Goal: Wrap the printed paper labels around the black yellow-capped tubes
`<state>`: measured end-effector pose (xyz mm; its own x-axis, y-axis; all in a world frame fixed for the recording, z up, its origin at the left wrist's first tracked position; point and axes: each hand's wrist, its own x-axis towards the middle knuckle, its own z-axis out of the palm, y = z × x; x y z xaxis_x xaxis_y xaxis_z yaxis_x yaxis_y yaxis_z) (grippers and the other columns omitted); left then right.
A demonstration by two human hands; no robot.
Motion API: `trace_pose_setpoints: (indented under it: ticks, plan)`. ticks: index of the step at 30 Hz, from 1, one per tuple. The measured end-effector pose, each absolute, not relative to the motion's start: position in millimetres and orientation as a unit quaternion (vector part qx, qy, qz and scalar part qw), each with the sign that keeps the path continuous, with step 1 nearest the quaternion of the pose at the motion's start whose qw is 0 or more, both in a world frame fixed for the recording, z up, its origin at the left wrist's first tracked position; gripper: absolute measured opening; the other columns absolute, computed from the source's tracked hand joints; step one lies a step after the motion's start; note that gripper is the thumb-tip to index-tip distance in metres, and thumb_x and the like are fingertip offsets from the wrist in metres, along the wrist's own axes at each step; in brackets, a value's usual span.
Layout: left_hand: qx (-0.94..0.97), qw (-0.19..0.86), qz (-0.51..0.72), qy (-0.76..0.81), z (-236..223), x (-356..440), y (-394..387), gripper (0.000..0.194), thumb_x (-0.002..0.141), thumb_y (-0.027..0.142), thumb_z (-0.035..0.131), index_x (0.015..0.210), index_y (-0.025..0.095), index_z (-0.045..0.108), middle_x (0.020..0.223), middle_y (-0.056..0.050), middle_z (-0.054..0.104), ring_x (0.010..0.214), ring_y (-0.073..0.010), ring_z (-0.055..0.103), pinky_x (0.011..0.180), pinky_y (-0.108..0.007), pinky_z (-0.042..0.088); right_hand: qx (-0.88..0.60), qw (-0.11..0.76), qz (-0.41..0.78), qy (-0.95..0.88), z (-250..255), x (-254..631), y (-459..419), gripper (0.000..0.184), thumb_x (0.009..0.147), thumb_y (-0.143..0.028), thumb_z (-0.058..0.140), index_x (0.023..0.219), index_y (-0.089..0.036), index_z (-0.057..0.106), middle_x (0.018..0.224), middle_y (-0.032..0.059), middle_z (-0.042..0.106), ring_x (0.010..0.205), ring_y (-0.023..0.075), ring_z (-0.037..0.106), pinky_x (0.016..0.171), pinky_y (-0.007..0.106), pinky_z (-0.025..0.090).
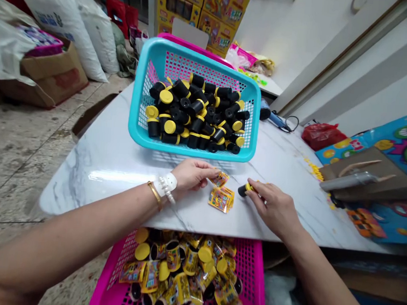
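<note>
My left hand [194,174] pinches a small yellow printed plastic sleeve [220,178] between thumb and fingers. Just below it, a small stack of the same printed sleeves [220,199] lies on the white marbled table [117,176]. To the right, my right hand [273,205] grips a small black canister with a yellow lid [243,189], tilted on its side close to the tabletop. Beyond both hands stands a turquoise basket [191,152] full of plain black canisters [196,107] with yellow lids. Below the table's front edge, a pink basket [255,279] holds several canisters wrapped in printed sleeves [182,289].
Yellow printed cartons [218,12] are stacked behind the turquoise basket. On the table's right lie a blue-handled tool [278,121], a red plastic bag [321,136] and a cardboard box with a tape-wrapped part [349,180]. White sacks [55,14] stand on the floor at left.
</note>
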<state>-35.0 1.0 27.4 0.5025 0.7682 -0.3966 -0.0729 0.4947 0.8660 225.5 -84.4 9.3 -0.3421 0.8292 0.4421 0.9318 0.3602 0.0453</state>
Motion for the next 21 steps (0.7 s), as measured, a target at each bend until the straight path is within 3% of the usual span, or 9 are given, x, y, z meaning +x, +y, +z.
trace_pose_setpoints:
  ticks: [4,10,16,21]
  plan:
    - [0.433,0.761,0.264,0.403,28,-37,1,0.018,0.088,0.019,0.069,0.072,0.012,0.073,0.049,0.002,0.056,0.040,-0.0048,0.034,0.042,-0.021,0.016,-0.552,0.210,-0.182,-0.786,-3,219,-87,0.033,0.100,-0.032,0.055,0.122,-0.013,0.070,0.103,0.0123,0.079,0.087,0.0240,0.076,0.079,0.038,0.062]
    - [0.437,0.762,0.270,0.395,25,-36,2,0.017,0.088,0.019,0.069,0.073,0.012,0.072,0.058,0.000,0.063,0.040,-0.0037,0.036,0.040,-0.020,0.015,-0.566,0.263,-0.186,-0.759,-21,214,-94,0.033,0.098,-0.023,0.058,0.129,-0.013,0.066,0.116,0.0143,0.077,0.102,0.0246,0.075,0.092,0.038,0.059]
    - [0.433,0.759,0.267,0.407,27,-35,1,0.020,0.090,0.018,0.067,0.070,0.013,0.070,0.047,0.004,0.054,0.038,-0.0044,0.035,0.041,-0.020,0.017,-0.639,0.347,-0.108,-0.678,-22,215,-96,0.058,0.092,-0.035,0.068,0.144,-0.015,0.051,0.105,0.0105,0.079,0.074,0.0198,0.077,0.072,0.033,0.064]
    - [0.438,0.762,0.257,0.402,26,-35,1,0.019,0.089,0.019,0.068,0.071,0.014,0.070,0.047,0.004,0.053,0.039,-0.0049,0.036,0.041,-0.020,0.017,-0.648,0.346,-0.103,-0.671,-22,215,-96,0.030,0.091,-0.039,0.068,0.112,-0.019,0.066,0.100,0.0085,0.079,0.073,0.0199,0.077,0.068,0.030,0.063]
